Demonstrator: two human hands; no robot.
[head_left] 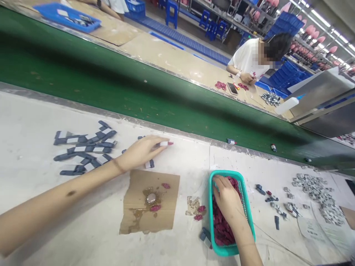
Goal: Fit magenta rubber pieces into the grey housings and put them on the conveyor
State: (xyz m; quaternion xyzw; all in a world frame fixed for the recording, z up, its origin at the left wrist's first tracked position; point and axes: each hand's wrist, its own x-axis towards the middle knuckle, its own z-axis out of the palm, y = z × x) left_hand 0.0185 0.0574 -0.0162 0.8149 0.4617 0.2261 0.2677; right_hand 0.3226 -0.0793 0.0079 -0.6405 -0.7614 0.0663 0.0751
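Picking step, apparently: right hand (226, 195) in green basket (226, 252), near right.
Left hand (144, 150) pinches white-and-maroon piece (164, 143), far centre; right's grip among maroon pieces (221, 231): can't tell. Likely calls for singling one out.

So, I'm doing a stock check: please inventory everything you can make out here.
Bench: 1, white, foreground
Belt: 1, green, beyond bench
Cardboard: 1, brown, on bench
Round item: 1, pale, on cardboard
Basket: 1, teal, right of cardboard
Small pieces: many, dark red, mostly in basket
Long pieces: many, dark blue and white, mostly left
Loose parts: many, grey, right
Tray: 1, blue, far left
Co-workers: at least 2, white clothing, across belt
Bottle: 1, white, far right
Left hand: 1, pinching white and red piece
Right hand: 1, in basket
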